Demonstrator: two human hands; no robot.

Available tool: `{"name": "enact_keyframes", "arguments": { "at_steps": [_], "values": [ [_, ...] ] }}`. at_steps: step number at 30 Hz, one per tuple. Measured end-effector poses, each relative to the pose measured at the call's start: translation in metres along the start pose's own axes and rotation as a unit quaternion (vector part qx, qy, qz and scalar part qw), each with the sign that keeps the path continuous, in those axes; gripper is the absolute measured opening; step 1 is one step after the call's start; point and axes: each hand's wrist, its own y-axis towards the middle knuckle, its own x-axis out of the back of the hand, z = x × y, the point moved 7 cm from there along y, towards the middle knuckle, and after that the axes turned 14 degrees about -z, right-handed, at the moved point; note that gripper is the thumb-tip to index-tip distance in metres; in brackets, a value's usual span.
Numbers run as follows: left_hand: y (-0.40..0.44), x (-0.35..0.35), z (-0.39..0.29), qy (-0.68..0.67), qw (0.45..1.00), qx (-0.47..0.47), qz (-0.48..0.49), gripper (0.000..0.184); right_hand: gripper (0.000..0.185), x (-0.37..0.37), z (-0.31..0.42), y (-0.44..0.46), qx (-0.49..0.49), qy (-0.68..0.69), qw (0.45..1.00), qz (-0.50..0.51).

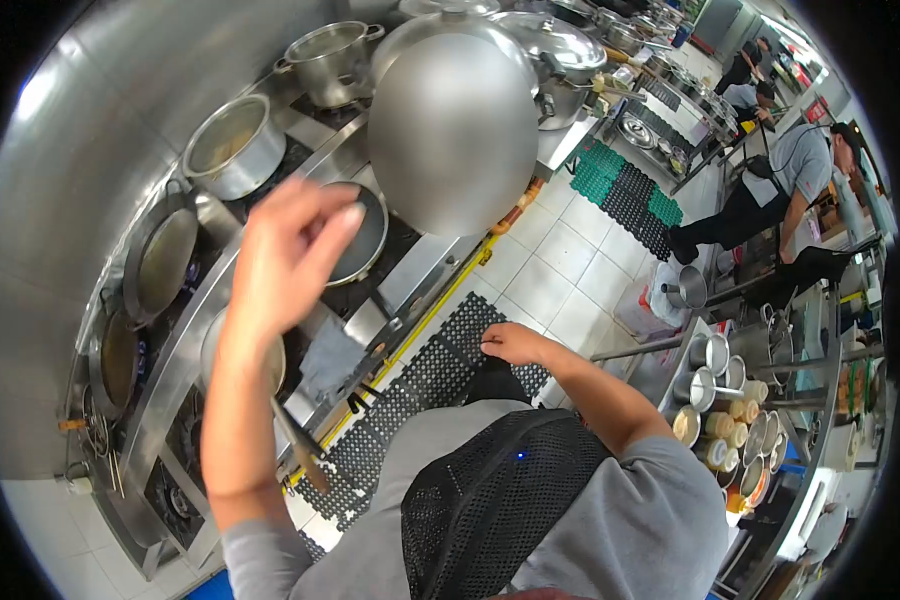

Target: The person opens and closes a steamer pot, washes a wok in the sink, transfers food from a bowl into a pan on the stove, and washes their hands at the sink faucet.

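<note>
My left hand [295,250] is raised over the stove, its fingers curled toward the thumb in a loose pinch. Whatever may lie between the fingertips is too small to make out. Behind and below it is a dark frying pan [362,240], partly hidden by the hand. A second, pale pan [276,365] sits under my left forearm, its wooden-ended handle [310,470] pointing toward me. My right hand [515,343] hangs low in front of my body above the black floor mat, fingers curled closed; any object inside is hidden.
Large pots [232,150] and woks [160,260] line the stove's back. A grey cloth [335,358] lies at the front edge. A blurred oval covers part of the view. Right, a shelf holds metal pots [710,352] and bottles. A co-worker [800,170] bends over a counter.
</note>
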Motion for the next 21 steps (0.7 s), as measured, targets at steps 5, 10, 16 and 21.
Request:
{"name": "enact_keyframes", "arguments": {
  "at_steps": [5,10,16,21],
  "values": [
    [0.204,-0.147,-0.009,0.112,0.983,-0.148,0.006,0.035,0.043,0.100,-0.117,0.006,-0.051,0.024,0.995,-0.083],
    [0.367,-0.256,0.036,0.207,0.974,-0.073,0.059,0.045,0.047,0.192,-0.231,-0.019,-0.203,0.088,0.952,-0.213],
    [0.449,-0.307,0.104,0.331,0.930,-0.086,0.131,0.055,0.046,0.233,-0.305,-0.045,-0.272,0.147,0.915,-0.257],
    [0.458,-0.310,0.110,0.308,0.939,-0.057,0.144,0.062,0.044,0.214,-0.325,-0.053,-0.333,0.244,0.876,-0.249]
  ]
}}
